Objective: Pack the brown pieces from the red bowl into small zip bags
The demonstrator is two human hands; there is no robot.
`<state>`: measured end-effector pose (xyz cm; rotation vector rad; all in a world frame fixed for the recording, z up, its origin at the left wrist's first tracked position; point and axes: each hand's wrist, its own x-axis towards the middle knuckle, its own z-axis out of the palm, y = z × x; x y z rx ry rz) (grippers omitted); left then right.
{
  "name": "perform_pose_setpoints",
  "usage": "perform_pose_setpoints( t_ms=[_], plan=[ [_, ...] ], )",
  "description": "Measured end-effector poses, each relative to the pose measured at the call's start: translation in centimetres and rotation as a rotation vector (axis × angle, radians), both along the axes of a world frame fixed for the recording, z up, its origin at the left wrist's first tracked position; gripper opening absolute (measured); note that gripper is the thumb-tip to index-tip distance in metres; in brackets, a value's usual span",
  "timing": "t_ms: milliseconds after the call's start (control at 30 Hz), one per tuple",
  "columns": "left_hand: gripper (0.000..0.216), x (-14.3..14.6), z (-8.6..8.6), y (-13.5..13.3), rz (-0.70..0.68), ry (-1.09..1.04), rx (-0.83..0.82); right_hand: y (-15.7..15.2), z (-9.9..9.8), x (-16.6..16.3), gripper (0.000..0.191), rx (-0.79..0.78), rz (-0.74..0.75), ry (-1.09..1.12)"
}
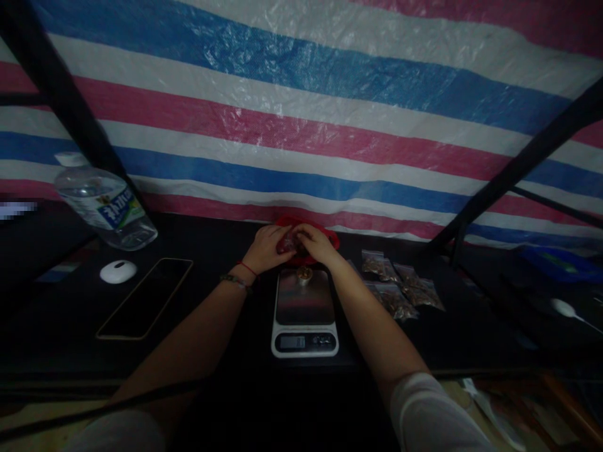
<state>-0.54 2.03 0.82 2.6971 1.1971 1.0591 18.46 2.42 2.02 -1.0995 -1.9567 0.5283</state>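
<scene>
Both hands meet over a red plastic basket (333,240) at the back of the black table. My left hand (266,248) is closed on the side of a clear plastic bag (288,242). From the other side, my right hand (315,242) reaches to the bag with curled fingers; what its fingertips pinch is too dim to make out. Just in front of the hands, a small round cup (304,275) with brown bits in it stands on the metal plate of a white kitchen scale (305,314). The scale's display cannot be read.
Several small zip bags (398,292) of brown pieces lie right of my right forearm. To the left are a phone (147,298), a white mouse (118,272) and a large bottle (106,204). Black frame bars and a striped sheet (301,132) bound the back; a blue object (560,263) lies far right.
</scene>
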Motion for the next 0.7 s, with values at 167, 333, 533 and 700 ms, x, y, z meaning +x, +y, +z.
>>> perform_pose_setpoints(
  t_ms=[167,333,533,700],
  plan=[
    [0.053,0.4,-0.5,0.0,0.094,0.04,-0.127,1.8,0.0,0.9,0.021,-0.16,0.08,-0.468],
    [0.045,-0.1,-0.9,0.1,0.205,0.018,-0.254,2.0,-0.2,-0.3,0.026,-0.228,0.17,-0.709],
    [0.044,-0.3,-1.2,0.1,0.289,-0.02,-0.274,1.8,-0.4,-0.9,0.022,-0.199,0.124,-0.728],
    [0.049,0.4,-1.2,0.1,0.132,-0.124,-0.067,1.4,-0.5,-0.9,0.02,-0.162,0.125,-0.728]
  ],
)
